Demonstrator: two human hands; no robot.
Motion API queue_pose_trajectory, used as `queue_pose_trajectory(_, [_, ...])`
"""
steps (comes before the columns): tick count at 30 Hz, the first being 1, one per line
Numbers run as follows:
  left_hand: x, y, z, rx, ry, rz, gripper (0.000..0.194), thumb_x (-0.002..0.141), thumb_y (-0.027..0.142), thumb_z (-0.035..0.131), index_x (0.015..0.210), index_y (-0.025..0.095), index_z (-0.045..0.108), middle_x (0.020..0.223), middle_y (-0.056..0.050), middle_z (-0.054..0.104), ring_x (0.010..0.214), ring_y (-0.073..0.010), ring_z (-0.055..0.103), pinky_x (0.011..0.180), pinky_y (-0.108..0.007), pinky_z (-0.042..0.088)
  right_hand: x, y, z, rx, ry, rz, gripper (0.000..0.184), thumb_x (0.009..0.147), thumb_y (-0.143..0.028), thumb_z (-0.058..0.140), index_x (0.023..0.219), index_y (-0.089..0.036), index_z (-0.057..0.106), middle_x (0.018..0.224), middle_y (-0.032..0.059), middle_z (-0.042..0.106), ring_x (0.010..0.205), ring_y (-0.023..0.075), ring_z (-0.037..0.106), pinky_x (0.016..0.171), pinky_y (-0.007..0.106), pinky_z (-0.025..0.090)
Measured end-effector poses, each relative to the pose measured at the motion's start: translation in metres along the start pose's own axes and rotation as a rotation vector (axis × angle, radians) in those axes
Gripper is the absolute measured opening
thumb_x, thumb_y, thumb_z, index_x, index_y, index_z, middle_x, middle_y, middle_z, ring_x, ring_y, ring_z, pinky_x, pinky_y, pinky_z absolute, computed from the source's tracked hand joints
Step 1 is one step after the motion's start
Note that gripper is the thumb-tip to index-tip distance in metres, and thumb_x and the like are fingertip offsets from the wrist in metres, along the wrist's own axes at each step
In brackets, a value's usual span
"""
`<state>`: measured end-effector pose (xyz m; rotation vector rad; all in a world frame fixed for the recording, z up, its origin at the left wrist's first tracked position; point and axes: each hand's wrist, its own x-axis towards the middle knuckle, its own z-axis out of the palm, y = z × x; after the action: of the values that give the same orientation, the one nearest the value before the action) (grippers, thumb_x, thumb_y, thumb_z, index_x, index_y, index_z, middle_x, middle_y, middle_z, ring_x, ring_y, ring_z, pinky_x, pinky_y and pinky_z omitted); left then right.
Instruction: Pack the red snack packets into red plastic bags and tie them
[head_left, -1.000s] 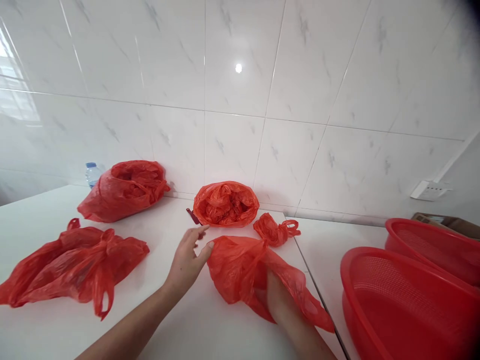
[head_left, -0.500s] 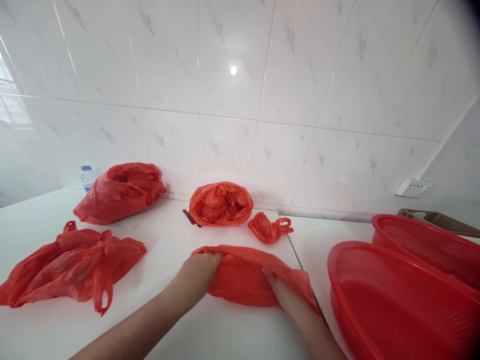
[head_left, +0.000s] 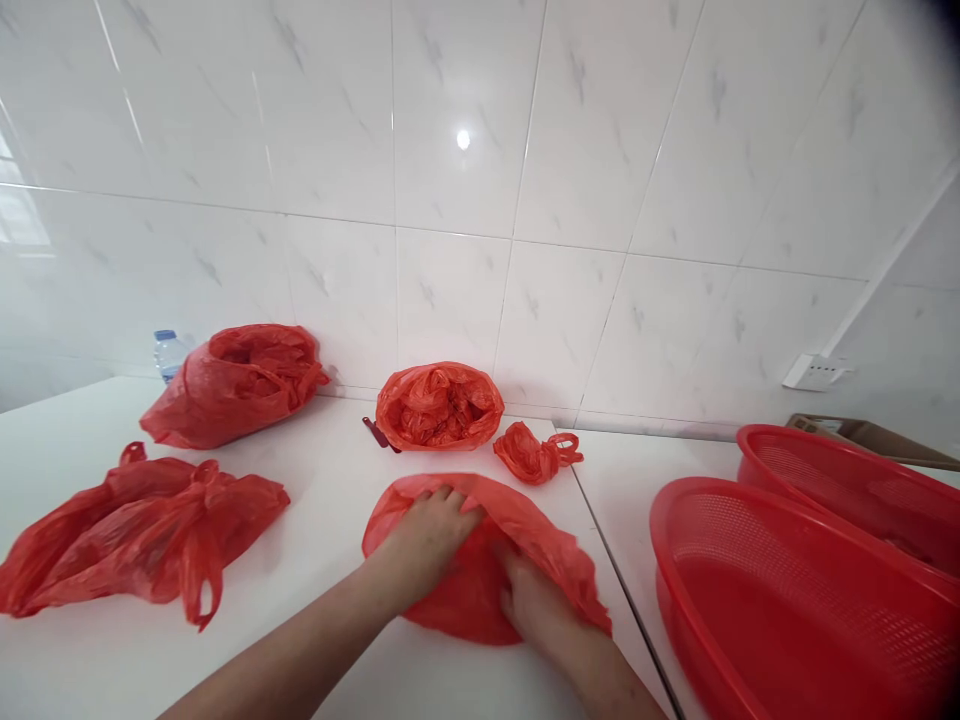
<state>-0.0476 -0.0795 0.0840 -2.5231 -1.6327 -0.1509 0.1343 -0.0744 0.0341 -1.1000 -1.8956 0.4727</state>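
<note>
A red plastic bag [head_left: 471, 612] lies spread on the white table just in front of me, its mouth loose and its right edge crumpled. My left hand [head_left: 433, 532] is at its upper left part, fingers curled down onto the film. Over at the right side of the bag, my right hand [head_left: 534, 598] is closed on the film, with a flap of it partly covering the fingers. Behind the bag, a round red bag stuffed with crumpled plastic [head_left: 441, 408] stands against the wall, beside a small crumpled red bag [head_left: 531, 455].
Left on the table [head_left: 315, 560] are a loose red bag [head_left: 142, 535] with handles and a fuller red bag [head_left: 225, 395]. A plastic bottle [head_left: 169, 352] and a dark red-handled tool [head_left: 380, 434] lie near the wall. Red baskets [head_left: 690, 580] and a cardboard box [head_left: 877, 440] stand right.
My left hand has come out from under the bag's edge and now lies on top. My right hand has shifted left, and the bag has become rounder and more bunched.
</note>
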Motion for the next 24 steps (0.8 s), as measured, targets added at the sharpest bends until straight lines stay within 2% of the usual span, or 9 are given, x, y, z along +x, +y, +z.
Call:
queue_pose_trajectory(3, [0.012, -0.012, 0.001, 0.012, -0.071, -0.095, 0.08, 0.053, 0.024, 0.079, 0.127, 0.022, 0.051, 0.12, -0.016, 0.057, 0.112, -0.0384, 0.05, 0.092, -0.056, 0.039, 0.002, -0.012, -0.016, 0.0, -0.263, -0.029, 0.007, 0.073, -0.03, 0.063, 0.075, -0.025, 0.068, 0.067, -0.0004, 0.064, 0.059, 0.0152, 0.059, 0.051, 0.024, 0.042])
queue_pose_trajectory(5, [0.015, -0.02, 0.002, -0.012, -0.14, -0.081, 0.09, 0.047, 0.027, 0.081, 0.13, 0.026, 0.049, 0.126, -0.017, 0.054, 0.117, -0.0413, 0.047, 0.098, -0.065, 0.028, 0.007, -0.012, -0.025, 0.053, -0.286, 0.016, 0.019, 0.078, -0.034, 0.059, 0.092, -0.025, 0.067, 0.066, -0.0016, 0.062, 0.058, 0.0145, 0.057, 0.052, 0.024, 0.041])
queue_pose_trajectory(7, [0.012, -0.028, 0.004, -0.069, -0.183, -0.044, 0.086, 0.049, 0.022, 0.077, 0.13, 0.031, 0.051, 0.131, -0.015, 0.053, 0.123, -0.0426, 0.043, 0.101, -0.068, 0.02, 0.012, -0.001, -0.029, 0.184, -0.234, 0.168, 0.037, 0.085, -0.04, 0.049, 0.117, -0.024, 0.058, 0.069, -0.0019, 0.062, 0.055, 0.0135, 0.055, 0.053, 0.024, 0.042])
queue_pose_trajectory(10, [0.001, -0.035, 0.005, -0.202, -0.222, -0.045, 0.077, 0.057, 0.011, 0.066, 0.129, 0.034, 0.052, 0.134, -0.01, 0.053, 0.125, -0.0395, 0.044, 0.099, -0.057, 0.035, 0.019, 0.03, -0.028, 0.421, -0.124, 0.506, 0.058, 0.084, -0.047, 0.046, 0.133, -0.016, 0.04, 0.07, -0.0014, 0.061, 0.047, 0.0122, 0.051, 0.043, 0.023, 0.038])
queue_pose_trajectory(13, [-0.011, -0.036, 0.001, -0.342, -0.184, -0.056, 0.071, 0.064, 0.012, 0.061, 0.131, 0.034, 0.051, 0.135, -0.006, 0.054, 0.121, -0.0345, 0.051, 0.088, -0.042, 0.048, 0.022, 0.058, -0.027, 0.574, -0.038, 0.623, 0.057, 0.08, -0.047, 0.051, 0.126, -0.014, 0.045, 0.068, -0.0024, 0.057, 0.045, 0.0103, 0.048, 0.038, 0.02, 0.031])
queue_pose_trajectory(16, [-0.019, -0.032, -0.003, -0.439, -0.036, -0.004, 0.062, 0.067, 0.026, 0.068, 0.127, 0.03, 0.055, 0.132, -0.004, 0.057, 0.116, -0.0314, 0.056, 0.09, -0.036, 0.049, 0.022, 0.064, -0.03, 0.535, 0.106, 0.562, 0.043, 0.081, -0.049, 0.05, 0.109, -0.017, 0.055, 0.063, -0.0053, 0.051, 0.043, 0.009, 0.043, 0.038, 0.02, 0.029])
queue_pose_trajectory(18, [-0.023, -0.028, -0.004, -0.39, 0.112, 0.037, 0.045, 0.075, 0.033, 0.064, 0.12, 0.027, 0.059, 0.122, -0.006, 0.063, 0.107, -0.0285, 0.061, 0.086, -0.035, 0.051, 0.021, 0.057, -0.032, 0.409, 0.191, 0.477, 0.036, 0.083, -0.048, 0.05, 0.1, -0.018, 0.059, 0.063, -0.0044, 0.052, 0.048, 0.0104, 0.046, 0.044, 0.021, 0.035])
queue_pose_trajectory(21, [-0.03, -0.024, -0.003, -0.226, 0.392, 0.137, 0.024, 0.088, 0.025, 0.05, 0.108, 0.021, 0.062, 0.104, -0.008, 0.069, 0.095, -0.023, 0.064, 0.079, -0.034, 0.052, 0.02, 0.038, -0.033, 0.199, 0.23, 0.286, 0.028, 0.085, -0.041, 0.048, 0.095, -0.018, 0.062, 0.074, 0.001, 0.061, 0.064, 0.0145, 0.056, 0.061, 0.025, 0.045])
queue_pose_trajectory(24, [-0.04, -0.023, -0.002, -0.127, 0.632, 0.275, 0.022, 0.088, 0.012, 0.049, 0.106, 0.018, 0.06, 0.095, -0.007, 0.069, 0.09, -0.0182, 0.063, 0.08, -0.031, 0.051, 0.014, 0.015, -0.03, 0.086, 0.158, 0.108, 0.023, 0.088, -0.032, 0.043, 0.092, -0.02, 0.063, 0.079, 0.0032, 0.065, 0.071, 0.0155, 0.06, 0.067, 0.025, 0.046])
